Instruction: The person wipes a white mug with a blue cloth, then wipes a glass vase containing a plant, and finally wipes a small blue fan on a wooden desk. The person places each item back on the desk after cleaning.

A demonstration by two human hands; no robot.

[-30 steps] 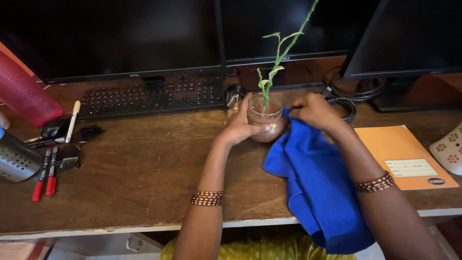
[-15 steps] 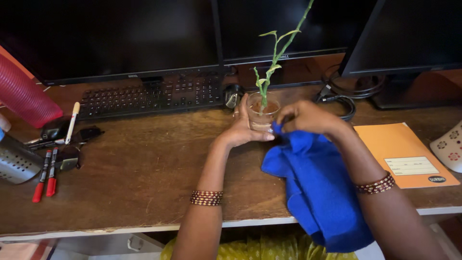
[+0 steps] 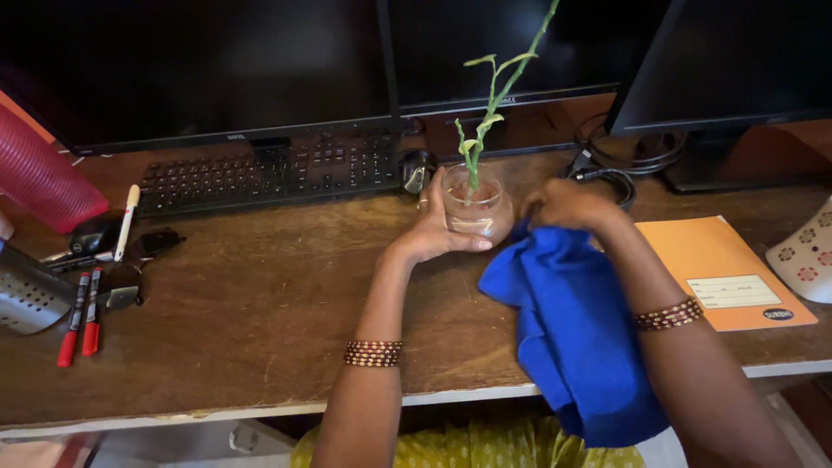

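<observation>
A glass vase (image 3: 475, 208) is gripped by the left hand (image 3: 433, 232); a blue cloth (image 3: 572, 329) is clutched by the right hand (image 3: 568, 204); a keyboard (image 3: 269, 169) lies beyond.

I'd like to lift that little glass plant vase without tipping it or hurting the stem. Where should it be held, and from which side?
Probably best around the round glass vase body, from the side, as the left hand does now. The green stem rises tall from the open top, so coming from above would risk bending it. The right hand with the blue cloth is at the other side.
</observation>
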